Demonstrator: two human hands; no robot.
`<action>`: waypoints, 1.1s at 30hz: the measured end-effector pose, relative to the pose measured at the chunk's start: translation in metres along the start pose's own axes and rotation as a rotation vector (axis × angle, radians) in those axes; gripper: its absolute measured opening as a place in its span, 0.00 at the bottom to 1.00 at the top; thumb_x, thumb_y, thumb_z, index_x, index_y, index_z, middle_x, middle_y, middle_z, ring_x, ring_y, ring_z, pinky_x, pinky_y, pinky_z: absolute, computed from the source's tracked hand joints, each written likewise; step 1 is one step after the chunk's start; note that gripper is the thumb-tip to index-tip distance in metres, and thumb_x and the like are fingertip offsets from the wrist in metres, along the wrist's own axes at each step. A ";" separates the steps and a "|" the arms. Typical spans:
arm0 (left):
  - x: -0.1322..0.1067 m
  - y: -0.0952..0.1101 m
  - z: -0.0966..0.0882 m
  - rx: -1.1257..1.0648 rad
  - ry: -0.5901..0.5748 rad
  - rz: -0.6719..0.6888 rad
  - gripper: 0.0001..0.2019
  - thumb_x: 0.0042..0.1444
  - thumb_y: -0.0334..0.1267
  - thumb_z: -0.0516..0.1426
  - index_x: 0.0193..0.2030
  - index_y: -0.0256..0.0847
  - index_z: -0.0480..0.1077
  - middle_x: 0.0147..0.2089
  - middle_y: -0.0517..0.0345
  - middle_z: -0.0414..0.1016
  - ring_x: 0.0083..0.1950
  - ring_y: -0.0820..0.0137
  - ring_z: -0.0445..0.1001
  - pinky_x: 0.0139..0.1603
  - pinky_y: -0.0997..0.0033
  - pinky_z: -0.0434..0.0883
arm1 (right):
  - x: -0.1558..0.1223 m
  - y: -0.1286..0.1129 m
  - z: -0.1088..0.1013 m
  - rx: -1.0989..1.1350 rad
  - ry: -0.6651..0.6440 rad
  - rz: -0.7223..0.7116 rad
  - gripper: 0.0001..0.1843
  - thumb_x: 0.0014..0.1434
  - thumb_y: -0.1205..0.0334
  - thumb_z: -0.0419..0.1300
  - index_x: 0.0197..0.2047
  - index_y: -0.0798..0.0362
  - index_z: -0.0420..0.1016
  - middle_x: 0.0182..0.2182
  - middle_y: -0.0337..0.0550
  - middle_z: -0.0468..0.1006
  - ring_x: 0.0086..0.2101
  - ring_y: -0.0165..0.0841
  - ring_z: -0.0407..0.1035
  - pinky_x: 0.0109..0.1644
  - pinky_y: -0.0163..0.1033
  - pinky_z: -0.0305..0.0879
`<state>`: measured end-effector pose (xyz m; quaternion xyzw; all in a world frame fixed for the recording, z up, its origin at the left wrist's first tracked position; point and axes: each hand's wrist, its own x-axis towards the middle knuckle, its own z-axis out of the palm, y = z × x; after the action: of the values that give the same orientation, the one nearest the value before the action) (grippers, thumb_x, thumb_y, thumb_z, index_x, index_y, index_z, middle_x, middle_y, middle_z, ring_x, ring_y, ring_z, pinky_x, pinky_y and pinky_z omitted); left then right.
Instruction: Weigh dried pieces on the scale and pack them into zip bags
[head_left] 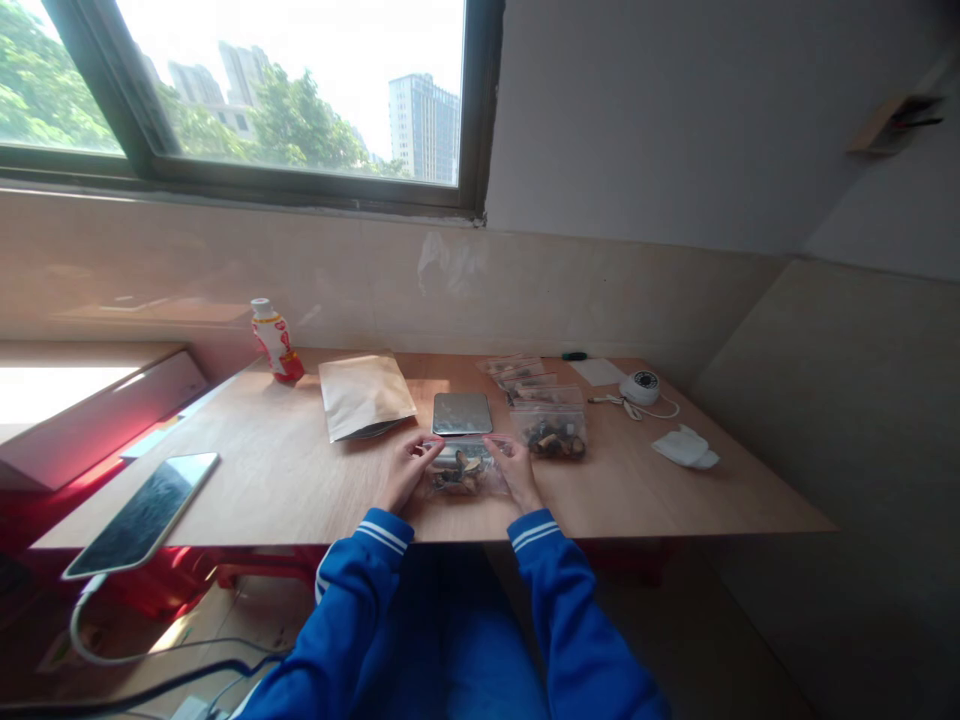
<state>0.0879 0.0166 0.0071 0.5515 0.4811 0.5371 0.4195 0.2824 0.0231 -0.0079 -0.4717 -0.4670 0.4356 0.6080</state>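
A clear zip bag with dark dried pieces inside lies near the front edge of the wooden table. My left hand pinches the bag's top left corner. My right hand holds its top right corner. Both arms wear blue sleeves with white stripes. Just behind the bag sits a small flat metal scale. A second filled clear bag lies to the right of my right hand.
A brown paper pouch and a small red-and-white bottle stand to the left. Empty clear bags, a round white device with cable and a crumpled white tissue lie at the right. A phone overhangs the table's left corner.
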 end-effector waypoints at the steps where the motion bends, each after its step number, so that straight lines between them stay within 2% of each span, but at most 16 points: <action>1: 0.000 0.000 0.000 0.017 0.013 0.002 0.19 0.47 0.53 0.62 0.34 0.38 0.76 0.27 0.58 0.74 0.25 0.73 0.66 0.26 0.74 0.61 | 0.000 0.001 0.000 -0.004 -0.004 0.012 0.20 0.45 0.48 0.67 0.34 0.56 0.80 0.28 0.45 0.80 0.29 0.34 0.73 0.33 0.38 0.68; 4: 0.000 -0.001 -0.001 0.052 0.044 0.009 0.19 0.47 0.54 0.62 0.34 0.38 0.77 0.24 0.59 0.73 0.24 0.74 0.63 0.24 0.74 0.58 | 0.001 0.005 -0.002 -0.013 -0.009 0.017 0.20 0.46 0.48 0.67 0.35 0.57 0.80 0.30 0.47 0.81 0.32 0.36 0.74 0.37 0.39 0.69; 8: 0.001 -0.005 -0.002 0.059 0.058 0.023 0.19 0.47 0.54 0.62 0.34 0.39 0.77 0.26 0.59 0.74 0.25 0.73 0.64 0.26 0.73 0.59 | 0.001 0.006 -0.002 -0.013 -0.018 0.000 0.19 0.46 0.49 0.68 0.35 0.56 0.80 0.34 0.48 0.82 0.37 0.38 0.75 0.44 0.42 0.69; 13: 0.000 -0.003 -0.001 0.010 0.026 0.018 0.18 0.47 0.53 0.62 0.35 0.38 0.75 0.31 0.57 0.76 0.28 0.71 0.69 0.28 0.73 0.65 | -0.001 0.003 0.000 0.004 -0.003 0.010 0.20 0.45 0.48 0.68 0.35 0.57 0.80 0.33 0.48 0.82 0.35 0.37 0.75 0.43 0.43 0.70; 16: -0.001 0.000 -0.001 -0.051 -0.025 0.010 0.20 0.47 0.51 0.62 0.42 0.40 0.73 0.38 0.55 0.76 0.31 0.70 0.72 0.30 0.72 0.68 | -0.002 0.001 0.002 0.002 0.035 0.005 0.20 0.46 0.48 0.68 0.34 0.56 0.79 0.31 0.47 0.81 0.33 0.36 0.74 0.41 0.42 0.70; 18: -0.002 0.001 -0.001 -0.045 -0.055 0.003 0.21 0.47 0.51 0.62 0.45 0.40 0.73 0.37 0.55 0.76 0.31 0.70 0.72 0.29 0.71 0.69 | -0.003 0.000 0.003 -0.013 0.055 -0.037 0.18 0.46 0.48 0.67 0.33 0.56 0.79 0.31 0.46 0.80 0.34 0.36 0.73 0.42 0.42 0.69; 21: -0.002 0.001 0.000 0.016 -0.058 -0.015 0.20 0.47 0.51 0.62 0.40 0.37 0.75 0.27 0.58 0.73 0.27 0.71 0.69 0.27 0.72 0.66 | -0.005 -0.001 0.004 -0.045 0.057 -0.121 0.17 0.47 0.48 0.67 0.31 0.55 0.79 0.31 0.44 0.79 0.35 0.36 0.72 0.42 0.41 0.68; 23: -0.003 0.000 0.000 0.025 -0.043 -0.026 0.19 0.47 0.52 0.62 0.37 0.37 0.75 0.24 0.60 0.70 0.25 0.71 0.67 0.25 0.73 0.64 | -0.006 -0.002 0.004 -0.052 0.047 -0.137 0.17 0.47 0.48 0.67 0.30 0.55 0.79 0.31 0.44 0.78 0.35 0.36 0.72 0.42 0.40 0.68; 27: -0.004 0.003 0.000 0.030 -0.032 0.017 0.18 0.47 0.52 0.62 0.36 0.39 0.74 0.25 0.62 0.70 0.24 0.74 0.66 0.24 0.75 0.62 | -0.007 -0.002 0.004 -0.060 0.014 -0.134 0.17 0.49 0.48 0.66 0.31 0.55 0.80 0.32 0.44 0.77 0.36 0.36 0.72 0.41 0.39 0.68; 33: -0.004 0.004 -0.001 0.054 -0.035 0.031 0.17 0.49 0.52 0.61 0.35 0.39 0.73 0.30 0.59 0.73 0.27 0.73 0.68 0.25 0.75 0.64 | -0.007 0.001 0.003 -0.070 -0.002 -0.159 0.16 0.49 0.49 0.66 0.30 0.54 0.80 0.31 0.43 0.75 0.34 0.34 0.70 0.39 0.38 0.66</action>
<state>0.0874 0.0118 0.0098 0.5792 0.4795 0.5207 0.4043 0.2779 0.0171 -0.0093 -0.4535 -0.5186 0.3697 0.6234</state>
